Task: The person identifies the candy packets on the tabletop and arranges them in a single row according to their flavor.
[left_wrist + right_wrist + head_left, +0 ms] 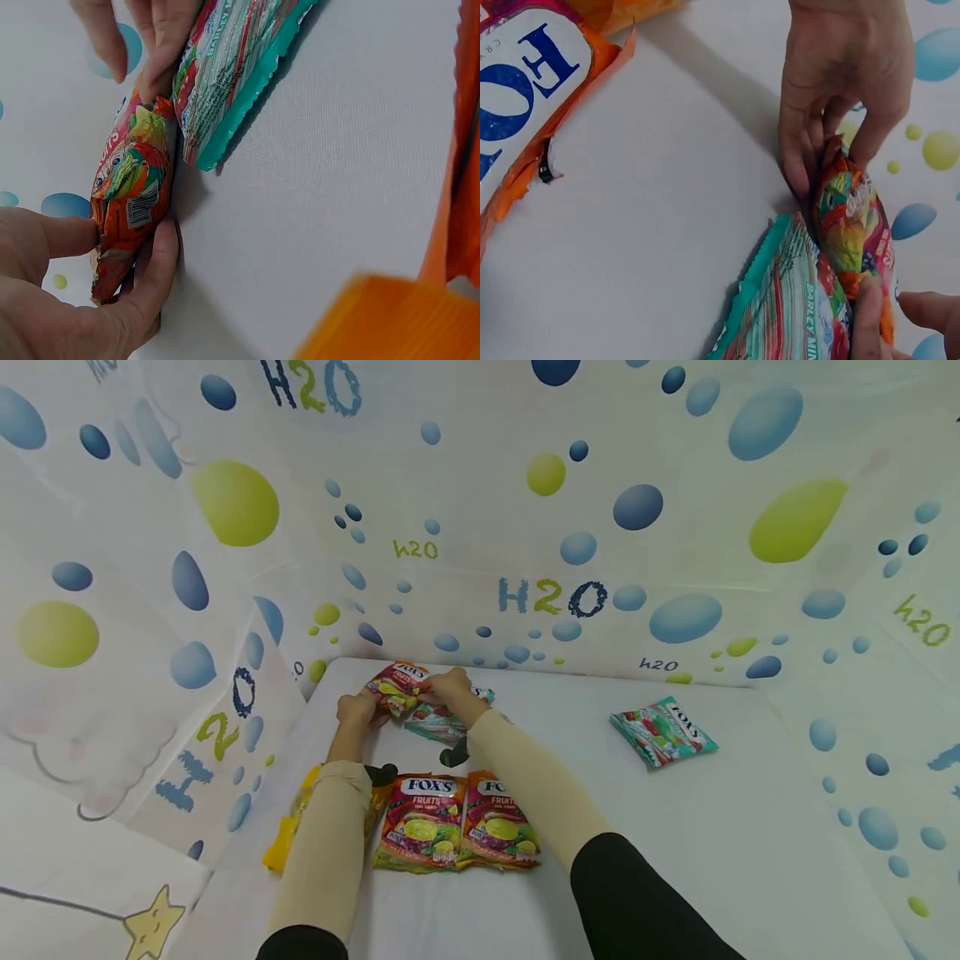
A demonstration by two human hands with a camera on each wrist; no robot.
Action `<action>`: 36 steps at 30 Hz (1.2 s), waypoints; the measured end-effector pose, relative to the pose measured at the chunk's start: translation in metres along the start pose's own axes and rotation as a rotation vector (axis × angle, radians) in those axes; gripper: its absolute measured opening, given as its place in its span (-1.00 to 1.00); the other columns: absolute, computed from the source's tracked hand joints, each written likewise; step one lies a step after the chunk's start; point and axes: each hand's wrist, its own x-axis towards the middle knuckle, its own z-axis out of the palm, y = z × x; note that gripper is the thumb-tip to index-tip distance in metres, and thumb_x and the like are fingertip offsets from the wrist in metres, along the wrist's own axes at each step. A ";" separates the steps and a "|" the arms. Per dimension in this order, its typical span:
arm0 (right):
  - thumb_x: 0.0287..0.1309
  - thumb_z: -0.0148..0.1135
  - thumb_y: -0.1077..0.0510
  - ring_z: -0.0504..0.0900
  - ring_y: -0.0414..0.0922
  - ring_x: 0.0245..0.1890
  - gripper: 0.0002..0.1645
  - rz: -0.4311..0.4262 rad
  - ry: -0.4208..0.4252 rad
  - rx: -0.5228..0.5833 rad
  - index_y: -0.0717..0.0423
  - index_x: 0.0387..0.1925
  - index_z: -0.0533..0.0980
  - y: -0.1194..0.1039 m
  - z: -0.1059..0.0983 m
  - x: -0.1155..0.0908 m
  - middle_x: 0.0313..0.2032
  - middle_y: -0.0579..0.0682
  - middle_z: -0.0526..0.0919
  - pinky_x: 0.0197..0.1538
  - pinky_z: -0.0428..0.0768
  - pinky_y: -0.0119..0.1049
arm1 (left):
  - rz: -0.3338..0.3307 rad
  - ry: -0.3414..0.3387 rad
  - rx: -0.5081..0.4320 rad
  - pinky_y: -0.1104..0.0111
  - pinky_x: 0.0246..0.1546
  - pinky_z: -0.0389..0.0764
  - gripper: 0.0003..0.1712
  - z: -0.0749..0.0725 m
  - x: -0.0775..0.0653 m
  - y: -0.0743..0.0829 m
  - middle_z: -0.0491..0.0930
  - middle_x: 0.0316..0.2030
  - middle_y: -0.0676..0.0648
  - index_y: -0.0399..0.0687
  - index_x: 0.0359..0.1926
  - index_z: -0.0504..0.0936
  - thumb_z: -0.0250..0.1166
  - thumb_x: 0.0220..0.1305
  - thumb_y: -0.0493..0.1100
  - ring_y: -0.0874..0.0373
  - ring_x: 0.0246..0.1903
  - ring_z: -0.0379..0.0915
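Observation:
A red and orange FOX'S candy bag (pixel 396 687) is held at its two ends near the back left of the white table. My left hand (pixel 357 712) grips one end; in the left wrist view its thumb (pixel 71 236) lies on one face and its fingers on the other. The opposite end is pinched by my right hand (pixel 452 687), whose fingers (pixel 868 319) show low in the right wrist view. Right beside the held bag lies a teal FOX'S candy bag (pixel 433 723), partly covered by the right hand and the red bag.
Two orange and purple FOX'S bags (pixel 420 827) lie side by side nearer the front, between the forearms. A yellow packet (pixel 283 843) is partly hidden behind the left sleeve. Another teal FOX'S bag (pixel 664 733) lies to the right. A patterned sheet (pixel 480 527) rises behind the table.

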 end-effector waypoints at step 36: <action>0.20 0.47 0.33 0.84 0.08 -0.27 -0.63 -0.056 0.001 0.261 0.43 0.01 0.61 0.005 -0.009 -0.009 -0.28 0.23 0.81 -0.13 0.80 -0.15 | -0.078 -0.071 -0.202 0.31 0.11 0.69 -0.19 -0.021 -0.009 -0.003 0.27 0.50 -0.24 -0.14 0.64 0.09 0.22 0.50 -0.31 -0.04 0.32 0.44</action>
